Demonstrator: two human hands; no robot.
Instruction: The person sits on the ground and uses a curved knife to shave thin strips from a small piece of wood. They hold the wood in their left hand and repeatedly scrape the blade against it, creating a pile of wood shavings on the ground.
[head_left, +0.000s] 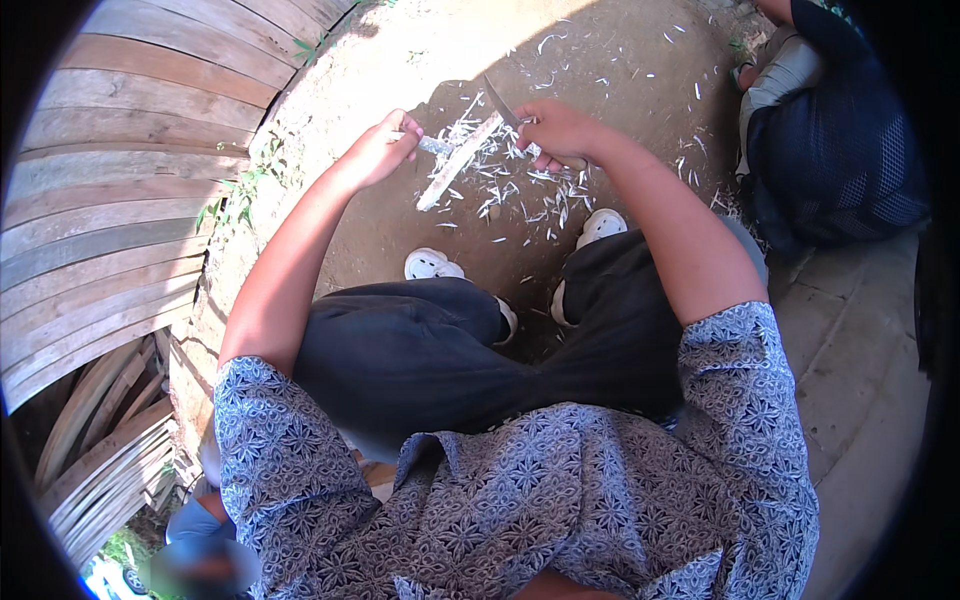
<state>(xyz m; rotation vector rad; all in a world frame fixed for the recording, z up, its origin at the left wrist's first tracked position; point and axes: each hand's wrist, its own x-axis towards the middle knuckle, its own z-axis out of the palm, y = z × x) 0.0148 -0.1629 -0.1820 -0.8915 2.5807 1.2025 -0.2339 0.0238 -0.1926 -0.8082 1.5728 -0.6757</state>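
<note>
My left hand (383, 148) grips one end of a pale stick of wood (458, 163) that slants down toward the dirt ground. My right hand (557, 132) is closed on a knife (500, 102) whose blade rests against the upper part of the stick. Pale shavings (520, 195) lie scattered on the ground beneath both hands. My knees in dark trousers and white shoes (432, 265) are below the stick.
A wall of curved wooden planks (120, 200) runs along the left. Another person in dark blue clothing (830, 140) sits at the upper right. A concrete slab (860, 330) lies at the right, and a stack of thin wooden strips (110, 460) at the lower left.
</note>
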